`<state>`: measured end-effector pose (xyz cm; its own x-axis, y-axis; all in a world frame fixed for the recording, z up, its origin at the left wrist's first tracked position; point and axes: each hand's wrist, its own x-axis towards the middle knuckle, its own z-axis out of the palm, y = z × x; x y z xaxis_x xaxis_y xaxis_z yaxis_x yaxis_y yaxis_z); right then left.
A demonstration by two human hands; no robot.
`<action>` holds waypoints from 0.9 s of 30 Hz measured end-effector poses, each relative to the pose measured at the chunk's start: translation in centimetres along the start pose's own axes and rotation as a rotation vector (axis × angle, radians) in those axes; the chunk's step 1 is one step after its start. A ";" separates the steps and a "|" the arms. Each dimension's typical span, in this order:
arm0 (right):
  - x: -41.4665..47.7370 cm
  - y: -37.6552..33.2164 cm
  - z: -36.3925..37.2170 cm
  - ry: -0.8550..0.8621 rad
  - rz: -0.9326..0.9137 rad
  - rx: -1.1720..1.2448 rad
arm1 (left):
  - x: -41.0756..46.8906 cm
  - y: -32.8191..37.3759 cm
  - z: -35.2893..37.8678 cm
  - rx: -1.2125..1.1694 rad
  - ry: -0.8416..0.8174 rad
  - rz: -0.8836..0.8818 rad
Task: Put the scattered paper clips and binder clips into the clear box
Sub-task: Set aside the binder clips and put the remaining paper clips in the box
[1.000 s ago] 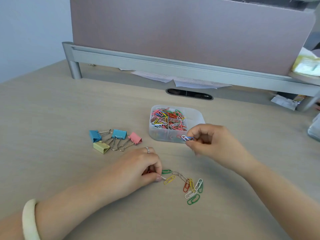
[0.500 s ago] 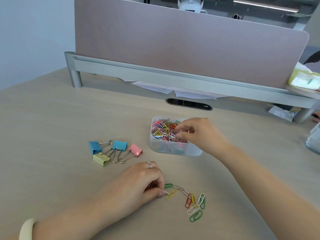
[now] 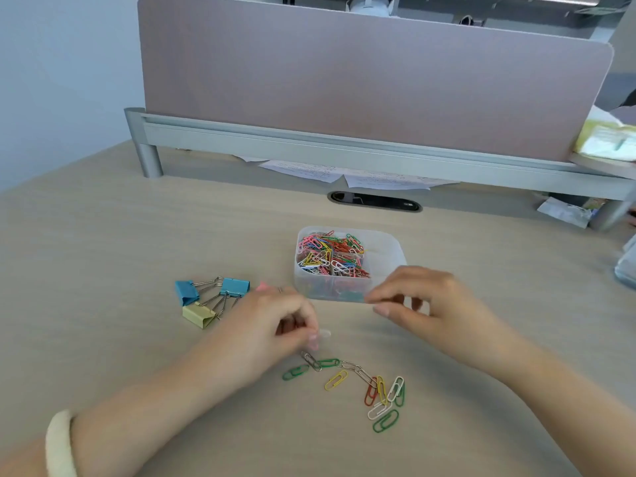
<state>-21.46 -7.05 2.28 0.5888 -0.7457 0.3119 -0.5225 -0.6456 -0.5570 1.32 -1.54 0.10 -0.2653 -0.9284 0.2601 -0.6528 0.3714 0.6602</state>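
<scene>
**Head view.** The left hand (image 3: 272, 325) hovered low over the desk (image 3: 103, 270) with its fingers curled. Its fingertips appeared to pinch a pale paper clip (image 3: 324, 333), which was too blurred to confirm. The right hand (image 3: 426, 304) hung just in front of the near wall of the clear box (image 3: 392, 246). Its fingers were loosely curled, thumb and forefinger were narrowly apart, and nothing was visible between them.

The box stood past both hands and was already heaped on its left side with coloured clips. It lay up and to the right of the left fingertips and directly beyond the right hand.

The scattered paper clips (image 3: 358, 371) lay on the near side of both hands in a loose line. The line ran from just below the left fingertips, rightward and toward the person, to a small cluster between the two forearms. Its long axis therefore slanted across the desk, with the left hand at the upper end and the right wrist closer to the cluster.

Four binder clips (image 3: 206, 297) sat well to the left of the box, and the pink one (image 3: 262, 286) was mostly hidden behind the left knuckles.

As a judgement, the left hand's load had to travel away from the person and to the right to clear the box's near rim. The right hand was better placed to take the cluster. The binder clips were not yet handled.
</scene>
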 end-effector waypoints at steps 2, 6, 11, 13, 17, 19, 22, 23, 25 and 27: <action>-1.8 0.3 -0.2 -0.121 0.041 0.067 | 1.9 0.3 -0.8 -0.036 0.093 -0.036; -3.6 1.0 0.2 -0.364 0.113 0.099 | 6.7 0.3 -1.6 0.012 0.284 -0.075; -3.6 1.0 0.9 -0.388 0.071 0.024 | 9.8 -0.8 -0.7 0.239 0.205 -0.095; -3.6 1.0 1.2 -0.346 0.066 0.027 | 10.0 -1.0 -0.4 0.271 0.178 -0.105; -3.8 1.2 1.8 -0.263 0.072 0.073 | 9.7 -1.2 -0.1 0.292 0.178 -0.094; -3.8 1.2 2.0 -0.245 0.072 0.100 | 9.4 -1.2 -0.2 0.321 0.200 -0.066; -3.8 1.2 2.3 -0.231 0.057 0.107 | 8.9 -1.3 -0.4 0.347 0.196 0.005; -3.8 1.2 2.4 -0.221 0.052 0.106 | 8.6 -1.3 -0.5 0.355 0.187 0.036; -3.8 1.2 2.5 -0.204 0.042 0.106 | 7.9 -1.3 -0.7 0.361 0.198 0.096; -3.8 1.2 2.7 -0.192 0.028 0.108 | 6.8 -0.7 -1.2 0.329 0.223 0.132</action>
<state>-22.67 -4.54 -1.61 0.6870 -0.7113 0.1485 -0.4771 -0.5956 -0.6462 0.80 -8.07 2.24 -0.2255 -0.8375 0.4977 -0.8246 0.4361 0.3603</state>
